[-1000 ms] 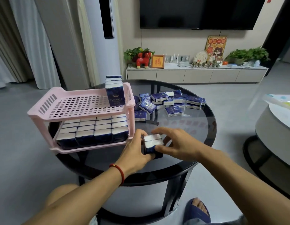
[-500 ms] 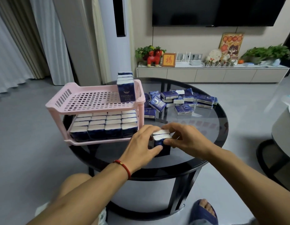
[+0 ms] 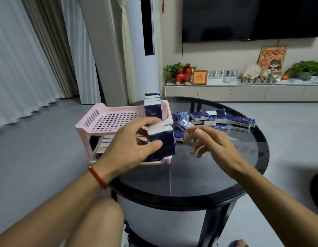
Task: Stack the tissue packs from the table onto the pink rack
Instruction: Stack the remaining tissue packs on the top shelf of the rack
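Gripping a small stack of tissue packs (image 3: 161,139) by its flat sides above the pink rack (image 3: 108,120), the left hand (image 3: 129,147) is carrying something seemingly light and soft, while the right hand (image 3: 211,141) is hovering with loose, empty fingers.

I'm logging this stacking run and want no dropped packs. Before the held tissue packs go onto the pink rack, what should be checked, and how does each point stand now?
1. Grip: left hand holds the held packs between thumb and fingers: ok.
2. Right hand out of the way: open, holding nothing, beside the packs: ok.
3. Free space on the top shelf: only one upright stack at its right end: ok.
4. Bottom shelf capacity: mostly hidden behind the left hand: cannot tell.
5. Packs left to move: loose pile on the glass table: not ok, task unfinished.
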The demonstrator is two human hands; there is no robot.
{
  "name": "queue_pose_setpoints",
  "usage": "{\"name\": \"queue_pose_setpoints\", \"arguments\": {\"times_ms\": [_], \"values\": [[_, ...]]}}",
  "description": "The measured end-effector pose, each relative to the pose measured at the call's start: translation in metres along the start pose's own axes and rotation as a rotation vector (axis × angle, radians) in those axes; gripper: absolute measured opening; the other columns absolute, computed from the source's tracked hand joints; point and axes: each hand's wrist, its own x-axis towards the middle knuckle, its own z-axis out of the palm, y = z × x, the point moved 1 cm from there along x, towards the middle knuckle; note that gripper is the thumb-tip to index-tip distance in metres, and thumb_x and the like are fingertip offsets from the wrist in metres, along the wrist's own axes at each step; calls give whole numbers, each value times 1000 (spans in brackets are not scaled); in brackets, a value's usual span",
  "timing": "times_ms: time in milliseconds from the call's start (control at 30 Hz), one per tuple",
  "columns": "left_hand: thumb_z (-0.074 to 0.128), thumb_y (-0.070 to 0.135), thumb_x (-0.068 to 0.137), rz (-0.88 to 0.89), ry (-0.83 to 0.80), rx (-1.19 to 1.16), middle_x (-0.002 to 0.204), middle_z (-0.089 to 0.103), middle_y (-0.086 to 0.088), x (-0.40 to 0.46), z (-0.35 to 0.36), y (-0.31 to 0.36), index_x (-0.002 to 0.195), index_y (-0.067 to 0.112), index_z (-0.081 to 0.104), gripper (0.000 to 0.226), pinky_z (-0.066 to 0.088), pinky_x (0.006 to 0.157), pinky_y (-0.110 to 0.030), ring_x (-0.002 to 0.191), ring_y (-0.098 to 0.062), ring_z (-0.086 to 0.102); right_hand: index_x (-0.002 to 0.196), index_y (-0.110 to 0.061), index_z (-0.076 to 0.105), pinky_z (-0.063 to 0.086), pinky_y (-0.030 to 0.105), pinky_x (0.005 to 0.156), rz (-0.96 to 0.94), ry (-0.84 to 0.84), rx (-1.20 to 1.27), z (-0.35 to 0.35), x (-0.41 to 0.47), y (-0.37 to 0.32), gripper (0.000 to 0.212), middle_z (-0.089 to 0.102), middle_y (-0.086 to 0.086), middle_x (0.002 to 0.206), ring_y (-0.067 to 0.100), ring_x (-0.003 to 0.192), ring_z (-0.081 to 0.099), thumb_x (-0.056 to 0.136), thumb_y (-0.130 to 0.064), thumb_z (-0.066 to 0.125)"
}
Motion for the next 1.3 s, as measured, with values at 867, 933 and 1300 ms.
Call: {"name": "queue_pose_setpoints", "arguments": {"times_ms": [867, 933, 1300], "values": [[87, 26, 66, -153, -136, 160, 152, 36, 3, 91, -16, -50, 156, 34, 29, 107, 61, 92, -39, 121, -23, 60, 144, -42, 48, 39, 19, 100, -112, 32, -185, 30, 78, -32, 58, 50, -19, 144, -8, 123, 48, 93, -30, 70], [88, 36, 57, -226, -214, 130, 156, 32, 8, 101, -19, -59, 158, 40, 18, 123, 59, 96, -42, 119, -25, 63, 155, -44, 31, 28, 24, 108, -125, -151, -280, 33, 100, -44, 79, 27, -17, 164, 0, 138, 34, 86, -41, 72], [95, 47, 56, -286, -468, 68, 169, 8, 9, 128, -18, -85, 155, 47, -20, 152, 37, 120, -43, 146, -23, 38, 161, -24, 22, 37, 26, 108, 29, -466, -588, 33, 164, -36, 105, 28, -3, 162, 14, 137, 37, 80, -39, 86]]}}
